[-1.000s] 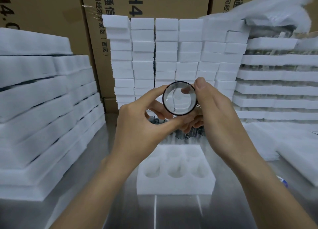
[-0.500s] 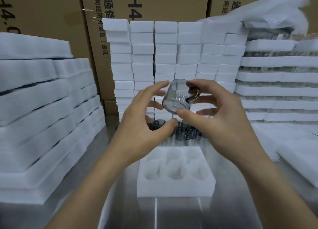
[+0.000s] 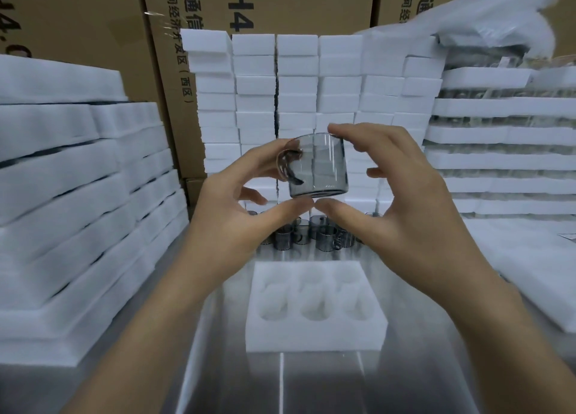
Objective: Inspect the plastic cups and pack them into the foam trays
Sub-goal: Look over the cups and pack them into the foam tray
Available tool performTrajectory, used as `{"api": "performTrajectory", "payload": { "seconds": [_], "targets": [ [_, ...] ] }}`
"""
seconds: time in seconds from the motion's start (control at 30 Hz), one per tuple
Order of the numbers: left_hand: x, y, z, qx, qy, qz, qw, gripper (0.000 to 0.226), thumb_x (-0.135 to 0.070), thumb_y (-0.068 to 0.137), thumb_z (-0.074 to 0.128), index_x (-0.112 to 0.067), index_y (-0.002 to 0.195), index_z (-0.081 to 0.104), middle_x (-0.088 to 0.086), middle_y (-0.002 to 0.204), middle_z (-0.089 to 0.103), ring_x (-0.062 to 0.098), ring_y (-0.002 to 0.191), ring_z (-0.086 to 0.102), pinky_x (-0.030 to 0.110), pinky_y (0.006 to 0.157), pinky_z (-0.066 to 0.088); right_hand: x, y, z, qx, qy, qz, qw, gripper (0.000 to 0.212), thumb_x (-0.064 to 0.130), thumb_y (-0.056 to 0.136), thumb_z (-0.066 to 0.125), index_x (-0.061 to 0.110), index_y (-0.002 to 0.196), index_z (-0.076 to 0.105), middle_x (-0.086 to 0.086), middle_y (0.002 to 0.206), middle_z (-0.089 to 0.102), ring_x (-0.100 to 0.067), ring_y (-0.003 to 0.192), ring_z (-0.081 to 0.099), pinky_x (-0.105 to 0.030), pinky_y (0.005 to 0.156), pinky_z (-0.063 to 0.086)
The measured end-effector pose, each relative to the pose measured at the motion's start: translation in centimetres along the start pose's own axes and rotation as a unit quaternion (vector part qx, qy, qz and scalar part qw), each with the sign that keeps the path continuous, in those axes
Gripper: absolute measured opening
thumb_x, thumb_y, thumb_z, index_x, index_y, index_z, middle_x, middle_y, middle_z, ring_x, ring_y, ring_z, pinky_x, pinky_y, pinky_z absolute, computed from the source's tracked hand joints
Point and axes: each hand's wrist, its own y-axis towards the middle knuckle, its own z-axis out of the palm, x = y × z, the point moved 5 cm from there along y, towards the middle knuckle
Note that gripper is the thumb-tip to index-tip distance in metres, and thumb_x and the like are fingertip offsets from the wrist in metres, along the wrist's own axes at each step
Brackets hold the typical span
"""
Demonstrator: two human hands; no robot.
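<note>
I hold a clear grey-tinted plastic cup (image 3: 318, 167) with a handle up at chest height, upright, its side toward me. My left hand (image 3: 237, 214) pinches it from the left, thumb under the base and fingers at the handle side. My right hand (image 3: 402, 201) pinches it from the right, index finger on the rim and thumb under the base. Below on the metal table lies a white foam tray (image 3: 316, 339) with six round pockets, all empty. Several more cups (image 3: 324, 236) stand on the table behind the tray, partly hidden by my hands.
Stacks of white foam trays (image 3: 78, 195) rise on the left, foam blocks (image 3: 299, 102) at the back, and filled tray layers (image 3: 505, 152) on the right. Flat foam sheets (image 3: 536, 276) lie right of the tray. Cardboard boxes (image 3: 93, 24) stand behind.
The cup has been turned from its mouth facing me to tilted, then to upright side-on. Both hands shifted their fingertips round it and spread a little.
</note>
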Motion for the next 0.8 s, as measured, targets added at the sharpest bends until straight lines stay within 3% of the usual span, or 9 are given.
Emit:
{"api": "performTrajectory", "payload": {
  "seconds": [0.1, 0.23, 0.37, 0.43, 0.53, 0.63, 0.8],
  "targets": [
    [0.8, -0.1, 0.8, 0.049, -0.002, -0.031, 0.998, 0.06, -0.034, 0.092, 0.087, -0.037, 0.146, 0.061, -0.017, 0.137, 0.069, 0.018, 0.128, 0.065, 0.051, 0.085, 0.061, -0.3, 0.1, -0.3, 0.002, 0.01, 0.016, 1.0, 0.061, 0.038, 0.084, 0.082, 0.032, 0.141, 0.062, 0.017, 0.139, 0.056, -0.005, 0.136, 0.05, -0.027, 0.112, 0.043],
    [0.4, -0.6, 1.3, 0.018, 0.07, 0.006, 0.997, 0.077, -0.034, 0.09, 0.088, -0.05, 0.154, 0.048, -0.025, 0.144, 0.06, 0.011, 0.13, 0.06, 0.031, 0.088, 0.056, -0.5, -0.1, -0.1, 0.014, -0.05, 0.021, 0.998, 0.063, 0.023, 0.086, 0.085, 0.028, 0.144, 0.06, 0.014, 0.129, 0.063, -0.003, 0.124, 0.056, -0.013, 0.106, 0.037],
    [-0.4, -0.6, 1.5, -0.006, 0.102, 0.047, 0.994, 0.071, -0.029, 0.09, 0.088, -0.039, 0.152, 0.054, -0.025, 0.139, 0.063, 0.014, 0.131, 0.061, 0.019, 0.09, 0.05, 0.5, -0.2, 0.0, 0.01, -0.075, -0.014, 0.997, 0.067, 0.018, 0.089, 0.084, 0.025, 0.149, 0.056, 0.012, 0.135, 0.063, -0.005, 0.127, 0.057, -0.024, 0.113, 0.04],
    [-0.7, -0.6, 1.2, -0.027, 0.091, 0.051, 0.994, 0.07, -0.034, 0.089, 0.089, -0.037, 0.15, 0.056, -0.02, 0.136, 0.066, 0.018, 0.127, 0.063, 0.017, 0.086, 0.049, 1.0, -0.2, -0.2, -0.002, -0.065, -0.035, 0.997, 0.066, 0.022, 0.089, 0.084, 0.024, 0.148, 0.056, 0.014, 0.136, 0.064, -0.001, 0.128, 0.057, -0.023, 0.114, 0.04],
    [-0.8, -0.6, 0.8, -0.04, 0.074, 0.048, 0.995, 0.064, -0.04, 0.088, 0.088, -0.038, 0.146, 0.06, -0.019, 0.132, 0.069, 0.018, 0.125, 0.065, 0.022, 0.085, 0.05, 0.8, -0.2, -0.3, 0.002, -0.017, -0.032, 0.999, 0.071, 0.031, 0.088, 0.085, 0.028, 0.151, 0.052, 0.018, 0.14, 0.061, 0.004, 0.133, 0.053, -0.011, 0.112, 0.035],
    [-0.2, -0.5, 0.7, -0.035, 0.016, 0.013, 0.999, 0.063, -0.036, 0.087, 0.09, -0.038, 0.141, 0.058, -0.024, 0.133, 0.069, 0.011, 0.129, 0.065, 0.03, 0.084, 0.05, -0.4, -0.1, -0.1, 0.038, 0.009, 0.002, 0.999, 0.079, 0.045, 0.083, 0.083, 0.035, 0.153, 0.047, 0.023, 0.146, 0.054, 0.006, 0.138, 0.047, -0.007, 0.109, 0.034],
    [1.0, -0.4, 1.7, 0.032, -0.036, -0.055, 0.997, 0.062, -0.04, 0.086, 0.09, -0.04, 0.14, 0.059, -0.023, 0.133, 0.071, 0.009, 0.13, 0.064, 0.043, 0.084, 0.057, -1.9, 0.0, -0.4, 0.047, 0.013, 0.02, 0.999, 0.061, 0.054, 0.081, 0.08, 0.032, 0.135, 0.064, 0.023, 0.133, 0.062, 0.002, 0.131, 0.054, -0.009, 0.106, 0.037]
  ]
}}
